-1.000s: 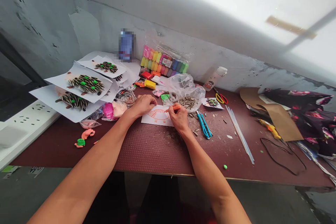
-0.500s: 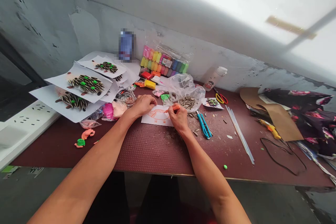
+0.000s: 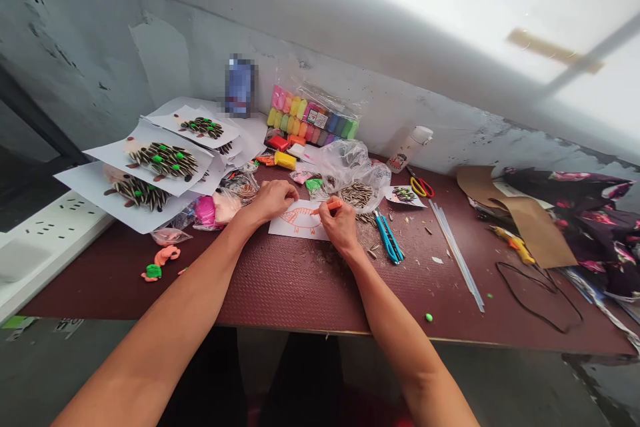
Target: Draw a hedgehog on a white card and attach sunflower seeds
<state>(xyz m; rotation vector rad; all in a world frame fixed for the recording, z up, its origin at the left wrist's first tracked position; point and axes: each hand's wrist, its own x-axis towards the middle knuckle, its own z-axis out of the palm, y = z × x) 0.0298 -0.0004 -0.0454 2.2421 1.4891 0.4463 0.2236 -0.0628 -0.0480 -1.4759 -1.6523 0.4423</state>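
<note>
A white sheet of paper lies on the table, bearing an orange drawing of an animal with a patterned body and small legs. My right hand is closed around an orange marker, its tip on the right side of the drawing. At the sheet's upper left edge rests my left hand, fingers curled together and holding the paper down. Beyond the sheet, a clear plastic bag spills sunflower seeds. A blue utility knife lies to the right of my right hand.
Seed-covered hedgehog pictures are stacked at left, beside a white power strip. Coloured clay packs lean on the wall near a white bottle. Scissors, glue sticks and a yellow glue gun lie at right.
More orange marks fill the animal's body on the paper. My right hand has shifted only slightly with the marker; my left hand stays in place.
</note>
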